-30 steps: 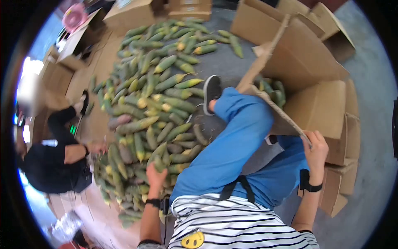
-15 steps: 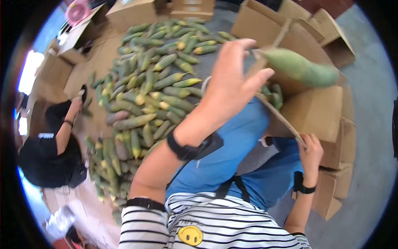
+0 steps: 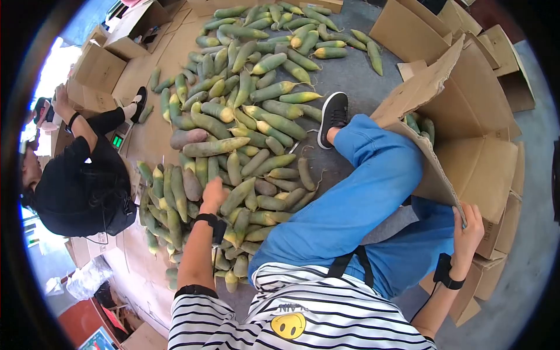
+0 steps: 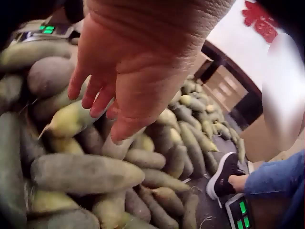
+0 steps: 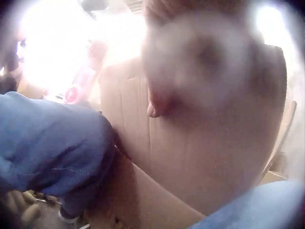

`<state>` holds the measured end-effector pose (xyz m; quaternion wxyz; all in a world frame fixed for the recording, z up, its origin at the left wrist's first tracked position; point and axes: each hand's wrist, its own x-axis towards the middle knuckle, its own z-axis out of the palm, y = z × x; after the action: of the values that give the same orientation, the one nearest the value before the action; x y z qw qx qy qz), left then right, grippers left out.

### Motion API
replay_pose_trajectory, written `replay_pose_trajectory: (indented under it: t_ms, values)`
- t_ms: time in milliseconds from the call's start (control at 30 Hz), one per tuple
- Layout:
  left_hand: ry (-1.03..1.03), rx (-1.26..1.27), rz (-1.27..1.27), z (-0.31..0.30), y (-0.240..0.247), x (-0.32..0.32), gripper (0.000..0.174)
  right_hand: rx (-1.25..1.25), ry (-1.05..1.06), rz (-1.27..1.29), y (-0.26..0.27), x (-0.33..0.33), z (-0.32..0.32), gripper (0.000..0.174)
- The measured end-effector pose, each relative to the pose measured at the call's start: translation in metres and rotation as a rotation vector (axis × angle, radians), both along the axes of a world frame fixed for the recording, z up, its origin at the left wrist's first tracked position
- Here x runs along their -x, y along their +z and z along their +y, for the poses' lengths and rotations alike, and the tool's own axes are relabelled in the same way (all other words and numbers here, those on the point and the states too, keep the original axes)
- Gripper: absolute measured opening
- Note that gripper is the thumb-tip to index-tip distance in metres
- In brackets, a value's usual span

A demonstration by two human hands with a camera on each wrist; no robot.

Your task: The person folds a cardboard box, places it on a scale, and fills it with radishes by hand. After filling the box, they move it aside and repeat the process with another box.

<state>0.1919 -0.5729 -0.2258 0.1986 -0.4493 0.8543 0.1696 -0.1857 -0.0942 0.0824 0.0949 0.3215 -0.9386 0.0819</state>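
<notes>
Over a large pile of green radishes (image 3: 216, 146) with yellowish ends, my left hand (image 3: 214, 195) reaches down. In the left wrist view its fingers (image 4: 97, 102) extend loosely above a yellow-green radish (image 4: 71, 119), with the thumb apart from them. My right hand (image 3: 468, 230) grips the edge of an open cardboard carton's flap (image 3: 429, 166); in the right wrist view the thumb (image 5: 153, 109) lies against the cardboard. Several radishes (image 3: 421, 125) lie inside the carton, partly hidden by its near flap.
My bent leg (image 3: 350, 186) in blue trousers lies between pile and carton. Another person (image 3: 84, 181) in black sits at the left beside the pile. More cartons (image 3: 411, 29) stand at the back right. A digital scale (image 4: 240, 212) shows green digits in the left wrist view.
My left hand gripped a radish at the pile, then let it go in mid-air toward the carton, and is now back over the pile. My right hand has kept its hold on the flap.
</notes>
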Motion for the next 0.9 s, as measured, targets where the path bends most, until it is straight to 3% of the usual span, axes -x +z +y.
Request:
replay_pose_trajectory:
  t_ms: [33,133,300,467,533,567,667,733,833,900]
  values:
    - [0.037,-0.157,-0.089,0.003,-0.012,-0.010,0.046,-0.002,-0.013,-0.010,-0.001,-0.001,-0.001,0.022]
    - [0.098,-0.236,-0.204,0.037,-0.026,-0.017,0.052,-0.027,-0.032,-0.028,0.001,-0.003,-0.003,0.021]
    - [0.129,-0.016,-0.154,0.064,-0.048,-0.018,0.066,-0.007,-0.015,-0.058,0.004,0.000,-0.005,0.018]
    - [0.229,-0.091,-0.048,0.081,-0.028,0.001,0.068,-0.010,-0.045,-0.078,0.009,0.000,-0.007,0.017]
    - [0.324,-0.250,0.215,0.092,-0.016,0.008,0.065,-0.014,-0.048,-0.063,0.005,-0.001,-0.005,0.017]
    - [0.295,-0.259,0.227,0.095,-0.012,0.011,0.065,-0.028,-0.039,-0.043,0.003,0.000,-0.002,0.017]
    - [0.339,-0.506,0.741,0.100,0.002,0.044,0.064,-0.031,-0.030,-0.014,0.003,-0.004,-0.002,0.032]
    - [0.176,-0.436,0.880,0.102,0.066,0.091,0.062,0.000,0.022,0.021,0.001,-0.005,-0.001,0.034]
    - [-0.144,-0.222,1.046,0.120,0.212,0.170,0.064,0.007,0.022,0.039,0.002,-0.006,0.000,0.035]
    - [-0.367,-0.105,1.269,0.140,0.286,0.213,0.068,0.023,0.019,0.036,0.000,-0.007,0.001,0.034]
